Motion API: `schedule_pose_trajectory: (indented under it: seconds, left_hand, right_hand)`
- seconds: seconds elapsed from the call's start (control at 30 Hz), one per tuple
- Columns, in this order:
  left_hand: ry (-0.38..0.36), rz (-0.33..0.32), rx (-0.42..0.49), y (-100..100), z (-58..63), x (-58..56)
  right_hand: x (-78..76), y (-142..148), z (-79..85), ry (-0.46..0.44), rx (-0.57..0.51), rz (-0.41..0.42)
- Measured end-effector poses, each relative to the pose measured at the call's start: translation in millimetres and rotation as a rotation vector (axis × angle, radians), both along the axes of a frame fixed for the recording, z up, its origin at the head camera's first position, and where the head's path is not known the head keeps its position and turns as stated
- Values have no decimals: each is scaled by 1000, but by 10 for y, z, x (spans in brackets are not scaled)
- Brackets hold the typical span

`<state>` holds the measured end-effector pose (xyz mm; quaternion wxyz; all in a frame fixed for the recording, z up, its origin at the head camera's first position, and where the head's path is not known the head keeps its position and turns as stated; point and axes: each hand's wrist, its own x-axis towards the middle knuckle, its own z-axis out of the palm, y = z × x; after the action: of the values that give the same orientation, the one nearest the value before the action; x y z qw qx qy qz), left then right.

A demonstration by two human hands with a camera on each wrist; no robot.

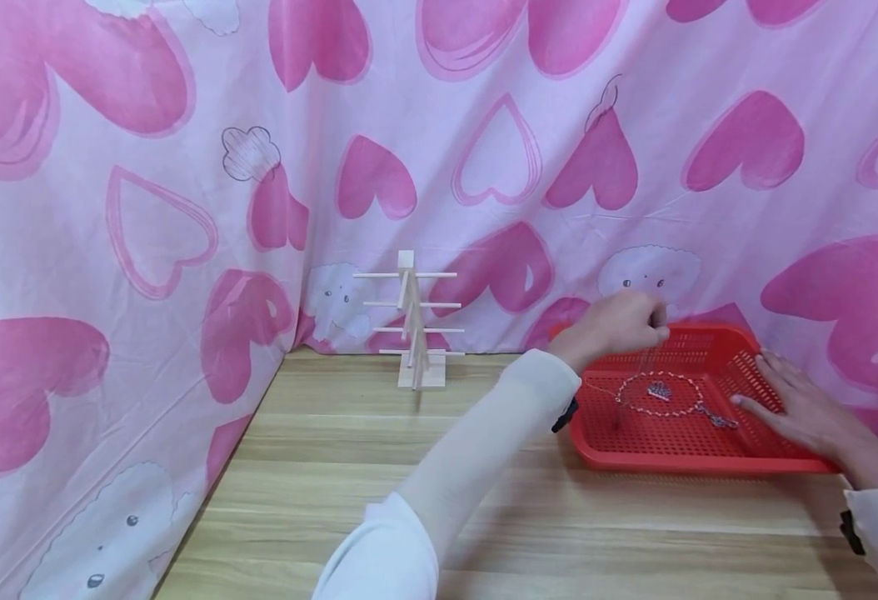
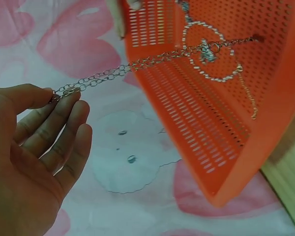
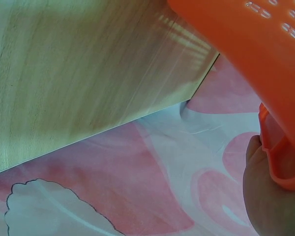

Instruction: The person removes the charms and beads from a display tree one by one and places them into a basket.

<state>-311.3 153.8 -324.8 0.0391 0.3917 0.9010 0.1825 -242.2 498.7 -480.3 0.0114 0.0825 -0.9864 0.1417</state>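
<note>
My left hand is raised over the red plastic basket. Its thumb and fingertips pinch a silver link-chain necklace, whose doubled strands hang toward the basket floor, with a small dark piece at the lower end. Inside the basket lies a pearly beaded loop with a thin chain tail. A silvery, bluish jewelry piece sits within the loop, and another chain piece lies to its right. My right hand holds the basket's right wall, thumb inside, fingers along the outer side.
A pale wooden stand with several horizontal pegs is at the table's back, left of the basket. Behind the wood-grain table and along its left side hangs a pink heart-print curtain.
</note>
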Motion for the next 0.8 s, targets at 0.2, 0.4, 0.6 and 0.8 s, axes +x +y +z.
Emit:
schedule_pose_trajectory:
  seconds: [0.2, 0.4, 0.6, 0.8]
  left_hand:
    - [-2, -5, -89, 68, -141, 46]
    - [-50, 32, -150, 144, -303, 98]
    - [-140, 84, -172, 167, -392, 143]
    - [-163, 92, -209, 177, -506, 178]
  right_hand:
    - [-5, -1, -4, -8, -10, -7]
    - [-8, -1, -13, 0, -13, -3]
    - [-11, -9, -1, 21, -23, 14]
    - [-3, -12, -12, 38, -26, 30]
